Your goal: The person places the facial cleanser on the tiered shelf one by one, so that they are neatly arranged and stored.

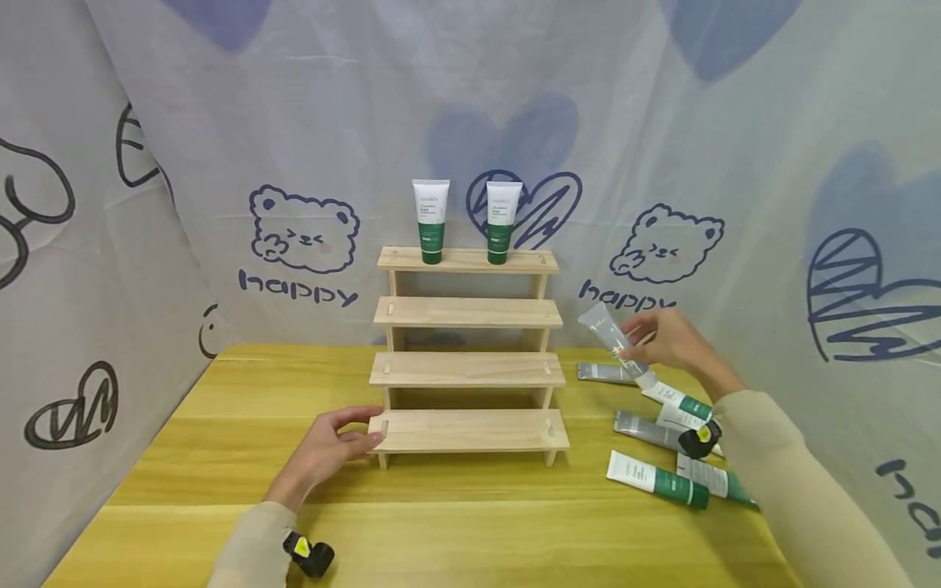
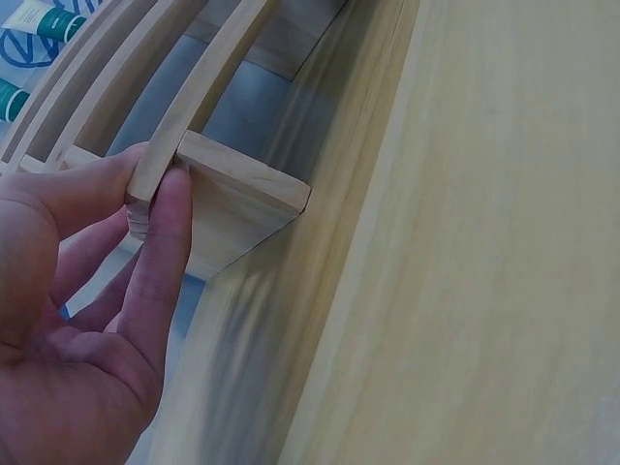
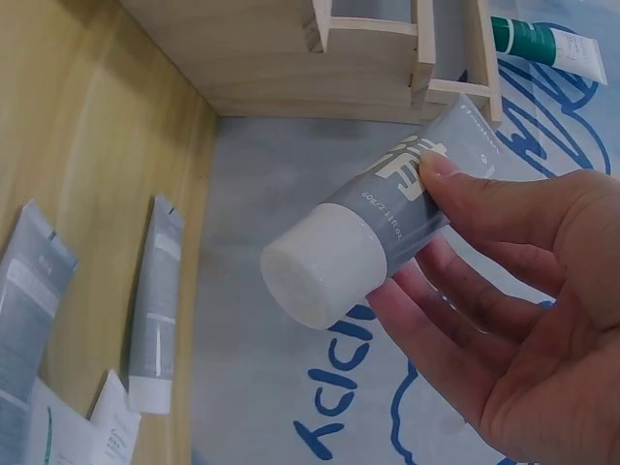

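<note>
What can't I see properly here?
Head: small print on the standing tubes, too tiny.
Head: part of the lower grey tube, behind the wrist camera.
Left wrist: the standing tubes' tops, beyond the left edge.
Right wrist: part of the held tube, behind the right hand.

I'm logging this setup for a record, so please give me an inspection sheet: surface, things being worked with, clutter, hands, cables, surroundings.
Surface: table with yellowish wood grain.
Stand: four-step wooden stand; two white-and-green tubes upright on its top step.
Loose tubes: grey and white-and-green, lying right of the stand, some overlapping.
Clutter: nothing seen.
Left hand: pinches the left end of the lowest step.
Right hand: holds a grey tube, tilted, white cap lower.
Cables: nothing seen.
Surroundings: pale cloth printed with hearts and bears.
</note>
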### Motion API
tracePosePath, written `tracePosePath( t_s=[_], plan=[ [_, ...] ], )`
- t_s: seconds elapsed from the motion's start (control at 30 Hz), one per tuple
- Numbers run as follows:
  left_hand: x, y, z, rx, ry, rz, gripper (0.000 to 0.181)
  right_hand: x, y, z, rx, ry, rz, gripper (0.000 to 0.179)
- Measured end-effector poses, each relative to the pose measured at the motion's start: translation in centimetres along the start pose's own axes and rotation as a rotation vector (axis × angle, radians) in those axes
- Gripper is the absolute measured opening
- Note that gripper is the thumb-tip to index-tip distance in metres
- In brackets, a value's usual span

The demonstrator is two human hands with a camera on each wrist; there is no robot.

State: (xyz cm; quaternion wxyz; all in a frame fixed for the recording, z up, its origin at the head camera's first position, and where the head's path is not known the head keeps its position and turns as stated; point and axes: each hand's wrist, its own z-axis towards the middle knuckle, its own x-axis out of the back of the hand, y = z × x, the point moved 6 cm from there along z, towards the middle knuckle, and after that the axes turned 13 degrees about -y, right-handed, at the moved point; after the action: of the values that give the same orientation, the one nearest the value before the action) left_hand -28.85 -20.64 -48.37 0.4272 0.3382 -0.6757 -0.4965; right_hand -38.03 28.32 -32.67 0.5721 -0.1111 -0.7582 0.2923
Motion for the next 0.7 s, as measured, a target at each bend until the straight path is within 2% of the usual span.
tracePosePath(
  t_s=[0.13,0.33,0.7],
  plan=[
    [0.0,0.0,0.0,-0.003,0.0,0.001,0.056,0.4,-0.9,0.1,0.021,0.028,0.023,0.044],
    [0.0,0.1,0.1,-0.005,-0.001,0.0,0.056,0.7,-1.7,0.5,-0.01,0.035,0.061,0.048],
    [0.0,0.0,0.1,-0.015,-0.003,-0.005,0.056,0.7,-4.1,1.2,-0.007,0.09,0.111,0.049]
  ],
)
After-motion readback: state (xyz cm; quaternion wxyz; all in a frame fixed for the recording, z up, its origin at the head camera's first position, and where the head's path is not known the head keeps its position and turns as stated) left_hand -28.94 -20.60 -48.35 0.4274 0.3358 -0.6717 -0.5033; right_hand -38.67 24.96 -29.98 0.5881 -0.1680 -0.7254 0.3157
